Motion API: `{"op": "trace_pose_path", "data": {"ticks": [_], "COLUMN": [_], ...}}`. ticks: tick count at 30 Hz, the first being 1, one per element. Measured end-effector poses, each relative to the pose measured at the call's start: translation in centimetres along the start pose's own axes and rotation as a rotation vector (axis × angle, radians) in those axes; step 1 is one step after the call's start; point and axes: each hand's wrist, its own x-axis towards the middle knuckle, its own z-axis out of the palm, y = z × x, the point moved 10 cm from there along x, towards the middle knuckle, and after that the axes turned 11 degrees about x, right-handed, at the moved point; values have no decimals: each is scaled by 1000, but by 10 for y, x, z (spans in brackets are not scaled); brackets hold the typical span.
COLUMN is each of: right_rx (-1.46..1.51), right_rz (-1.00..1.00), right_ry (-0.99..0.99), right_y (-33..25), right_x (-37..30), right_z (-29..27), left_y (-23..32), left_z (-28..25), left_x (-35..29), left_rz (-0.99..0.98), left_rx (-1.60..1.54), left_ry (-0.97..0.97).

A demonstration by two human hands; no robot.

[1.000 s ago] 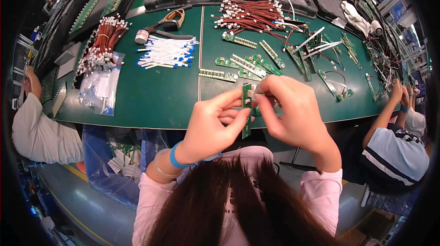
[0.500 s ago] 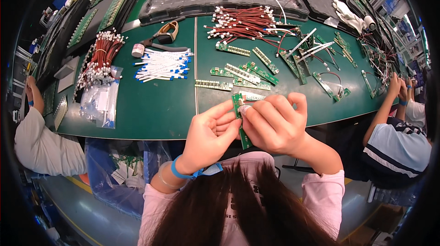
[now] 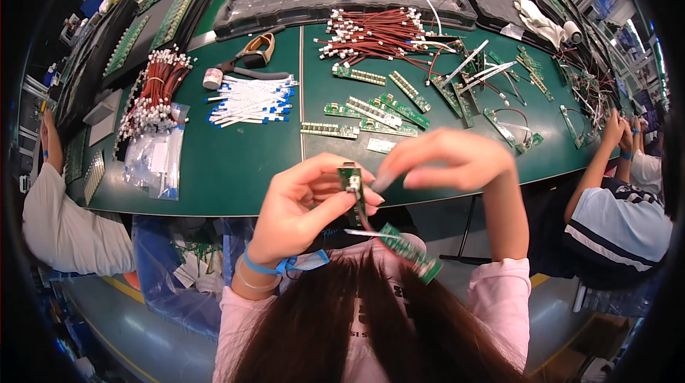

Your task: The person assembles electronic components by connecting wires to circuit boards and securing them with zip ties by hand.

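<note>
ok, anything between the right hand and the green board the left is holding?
Only the left hand's own fingertips: they stick out past the green board's right edge, toward the right hand. The white connector on its upper front shows uncovered. The second board hangs lower, out of that gap.

You are wearing a pale pink short-sleeved T-shirt (image 3: 499, 297) with dark printed lettering (image 3: 360, 334) on it. Your long, straight hair (image 3: 314, 315) hangs loose over the shirt front. Your left hand (image 3: 303, 204) has a blue wristband (image 3: 260, 261) with a loose end, plus a thin translucent bracelet (image 3: 255, 286). Something greyish covers a fingertip (image 3: 381, 182) of your right hand (image 3: 457, 160), too blurred to identify.
</note>
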Motion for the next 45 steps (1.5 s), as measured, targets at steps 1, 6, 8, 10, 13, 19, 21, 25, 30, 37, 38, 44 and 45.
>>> {"op": "trace_pose_path", "data": {"ticks": [1,6,8,10,13,19,21,25,30,37,38,44,45], "right_rx": [61,419,438,450,646,613,507,163,-84,-107,-106,-60,-246], "right_rz": [-59,-60,-92,-123,-278,3,27,17,-29,-4,-5,97,7], "right_ry": [-134,-616,-633,-637,-537,-585,-422,356,858,813,809,777,829], "right_y": [4,10,11,12,2,22,21,22,14,31,31,32,13], "right_x": [7,23,25,24,25,32,40,47,24,26,25,18,13], "right_z": [21,90,81,75,58,86,74,19,-2,8,7,7,1], "left_y": [2,13,12,13,20,25,26,19,0,-7,-7,-21,-21], "left_z": [-3,-33,-50,-73,-95,-100,-105,-113,-97,-89,-90,-83,-85], "left_x": [-3,-9,-14,-22,-31,-34,-39,-46,-38,-27,-27,-8,-7], "left_rz": [23,115,73,90,123,158,162,89,93,126,127,62,64], "left_rx": [3,51,62,111,210,281,302,296,197,109,109,68,68], "left_ry": [-1,158,270,423,526,559,589,636,582,612,617,475,485]}}
